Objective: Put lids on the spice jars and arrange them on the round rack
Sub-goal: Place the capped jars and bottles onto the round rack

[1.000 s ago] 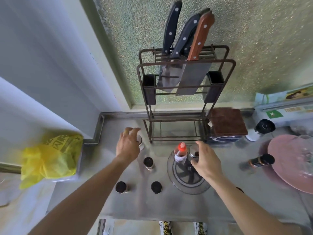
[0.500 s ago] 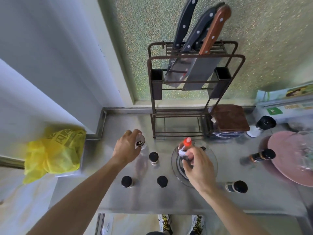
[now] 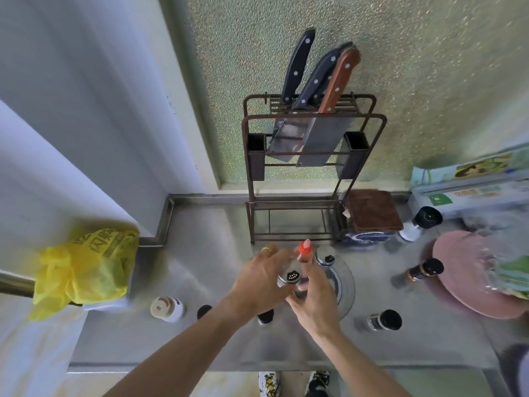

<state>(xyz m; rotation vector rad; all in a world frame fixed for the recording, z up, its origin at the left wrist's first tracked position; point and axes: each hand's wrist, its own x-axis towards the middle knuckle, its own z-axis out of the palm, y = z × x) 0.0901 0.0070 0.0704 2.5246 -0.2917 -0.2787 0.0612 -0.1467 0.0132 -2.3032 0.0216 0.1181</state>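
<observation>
Standing behind round rack [image 3: 347,285]: knife stand [image 3: 312,179]. Left hand [image 3: 262,277] fingers clamped on shaker jar [image 3: 289,276]; right hand [image 3: 313,296] fingers' state unclear. Black-lidded jars [image 3: 385,320] nearby.

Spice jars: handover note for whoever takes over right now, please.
Left hand grips a silver-lidded shaker jar over the round rack; right hand is at the same jar, grip unclear.
Done: red-capped bottle and another silver-lidded jar stand on the rack.
Left: seat the held jar; dark-topped jars wait on the counter. Whether those tops are lids is unclear.
</observation>
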